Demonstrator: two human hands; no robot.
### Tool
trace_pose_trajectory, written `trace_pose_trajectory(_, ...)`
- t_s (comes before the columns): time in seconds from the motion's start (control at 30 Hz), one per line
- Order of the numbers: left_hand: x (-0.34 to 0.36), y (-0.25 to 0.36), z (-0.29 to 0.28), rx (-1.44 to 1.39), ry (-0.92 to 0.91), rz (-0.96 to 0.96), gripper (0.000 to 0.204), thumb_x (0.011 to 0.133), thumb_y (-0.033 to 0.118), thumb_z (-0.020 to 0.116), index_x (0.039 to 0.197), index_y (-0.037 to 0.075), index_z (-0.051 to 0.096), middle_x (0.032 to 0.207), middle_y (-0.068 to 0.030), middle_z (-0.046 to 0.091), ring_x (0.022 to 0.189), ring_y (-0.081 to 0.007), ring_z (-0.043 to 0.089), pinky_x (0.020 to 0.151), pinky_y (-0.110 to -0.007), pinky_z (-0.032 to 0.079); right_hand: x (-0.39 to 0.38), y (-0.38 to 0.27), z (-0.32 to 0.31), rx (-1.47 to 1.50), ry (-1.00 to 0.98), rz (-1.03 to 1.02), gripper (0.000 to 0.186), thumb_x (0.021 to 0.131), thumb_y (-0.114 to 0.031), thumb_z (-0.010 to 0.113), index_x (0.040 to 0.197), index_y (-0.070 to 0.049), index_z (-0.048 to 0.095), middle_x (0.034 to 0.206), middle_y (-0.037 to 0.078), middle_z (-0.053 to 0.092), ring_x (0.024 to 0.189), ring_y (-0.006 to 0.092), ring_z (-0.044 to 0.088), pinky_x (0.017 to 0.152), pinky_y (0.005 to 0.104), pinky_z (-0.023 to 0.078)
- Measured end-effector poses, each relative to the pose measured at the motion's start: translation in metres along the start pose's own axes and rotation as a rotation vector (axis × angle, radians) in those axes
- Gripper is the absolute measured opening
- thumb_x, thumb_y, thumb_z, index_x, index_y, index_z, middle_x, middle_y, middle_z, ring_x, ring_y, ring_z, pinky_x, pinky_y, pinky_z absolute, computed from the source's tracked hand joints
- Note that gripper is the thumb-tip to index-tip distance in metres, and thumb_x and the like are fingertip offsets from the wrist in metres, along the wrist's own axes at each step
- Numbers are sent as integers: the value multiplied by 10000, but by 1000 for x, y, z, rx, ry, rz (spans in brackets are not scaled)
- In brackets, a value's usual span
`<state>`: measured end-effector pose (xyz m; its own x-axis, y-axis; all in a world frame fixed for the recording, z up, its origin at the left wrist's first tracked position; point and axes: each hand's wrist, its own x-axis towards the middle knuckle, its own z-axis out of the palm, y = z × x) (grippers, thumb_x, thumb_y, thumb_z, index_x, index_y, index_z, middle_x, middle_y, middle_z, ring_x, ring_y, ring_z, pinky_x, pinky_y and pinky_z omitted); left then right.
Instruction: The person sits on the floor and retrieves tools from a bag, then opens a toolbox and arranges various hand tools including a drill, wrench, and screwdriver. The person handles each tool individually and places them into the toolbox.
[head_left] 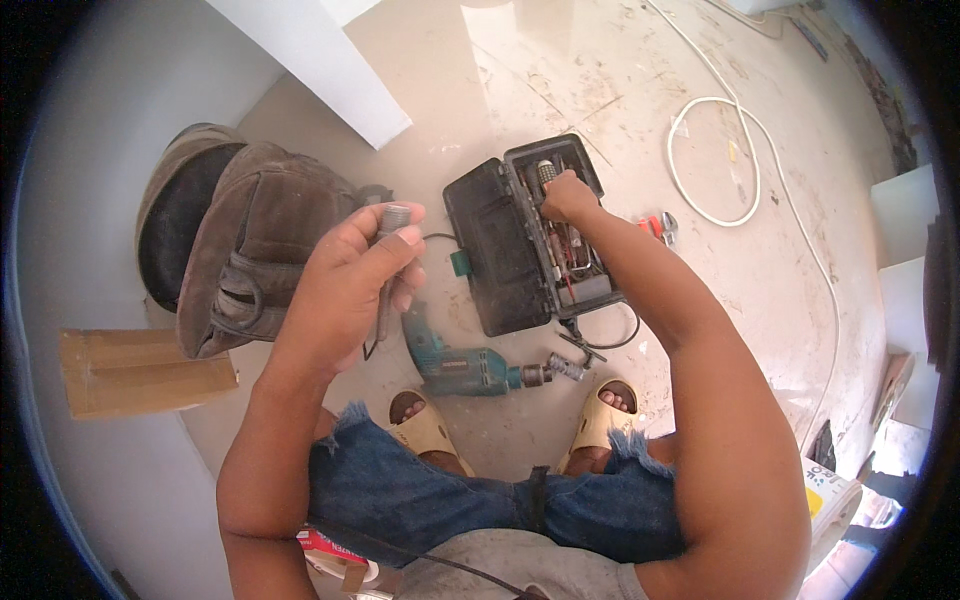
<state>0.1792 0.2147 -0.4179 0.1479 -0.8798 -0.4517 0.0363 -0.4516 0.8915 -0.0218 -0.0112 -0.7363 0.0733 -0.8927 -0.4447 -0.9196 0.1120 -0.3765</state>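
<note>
My left hand [350, 265] is raised, thumb and fingers closed on a grey ribbed metal cylinder [397, 216]; a thin grey shaft [385, 315] shows below the fingers. My right hand [572, 198] reaches into an open black toolbox [490, 250], its fingers curled beside a ribbed metal cylinder [546, 172]. What those fingers hold is hidden. Several hand tools [572, 250] lie jumbled in the box. On the floor between the toolbox and my feet lies a teal power drill [460, 370], with a ribbed metal bit [568, 366] by its chuck.
A brown bag [270, 200] stands by the wall at left, beyond a cardboard piece [140, 372]. A white cable [752, 150] loops across the dusty tiled floor at right. Right of the toolbox lies a red-and-silver tool [660, 228]. A white post [340, 75] stands at upper left.
</note>
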Motion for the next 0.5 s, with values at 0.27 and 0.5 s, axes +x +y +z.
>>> trace_pose_trajectory(0.27, -2, 2, 2, 5, -6, 17, 329, 1007, 206, 619, 1277, 20, 602, 959, -10, 620, 810, -123, 578, 644, -270, 428, -20, -9, -8, -65, 16, -15, 530, 828, -308, 689, 1145, 116, 671, 1296, 314, 590, 1173, 406, 653, 991, 458, 536)
trace_pose_trajectory(0.5, 3, 0, 10, 14, -26, 1, 344, 1004, 219, 625, 1284, 21, 600, 959, -11, 618, 817, -116, 576, 653, -271, 436, -20, -11, -22, -247, -137, -184, 510, 800, -300, 692, 1210, 4, 702, 1320, 286, 592, 1202, 388, 647, 996, 424, 542)
